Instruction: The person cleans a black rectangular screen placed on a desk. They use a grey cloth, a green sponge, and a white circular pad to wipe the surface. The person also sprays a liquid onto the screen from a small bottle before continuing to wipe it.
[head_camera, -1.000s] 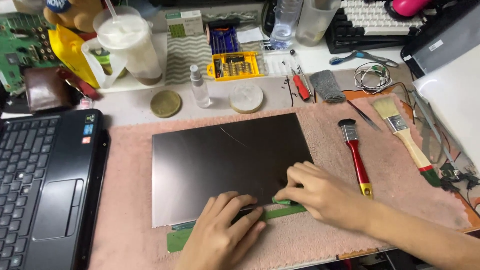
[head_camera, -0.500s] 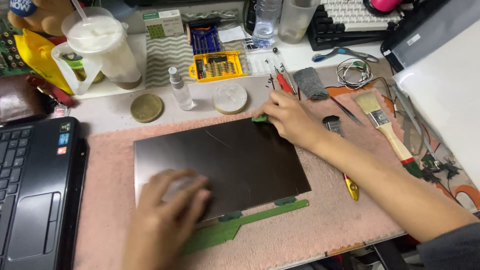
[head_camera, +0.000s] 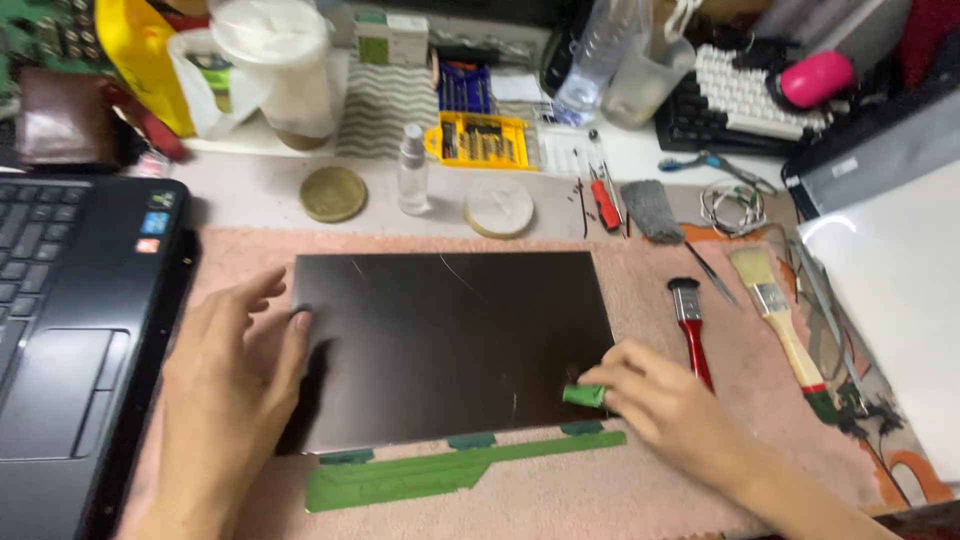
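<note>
Desk (head_camera: 250, 195), pink mat (head_camera: 640, 290), laptop (head_camera: 70, 330)

Both forearms were bare, with no sleeve reaching the left hand (head_camera: 225, 400) or the right hand (head_camera: 670, 410), and neither hand wore a glove, ring or watch.

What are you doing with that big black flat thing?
A person's left hand presses on the left edge of a dark rectangular panel lying on a pink mat. The right hand pinches a small green piece at the panel's lower right. A green circuit strip runs along its bottom edge.
</note>
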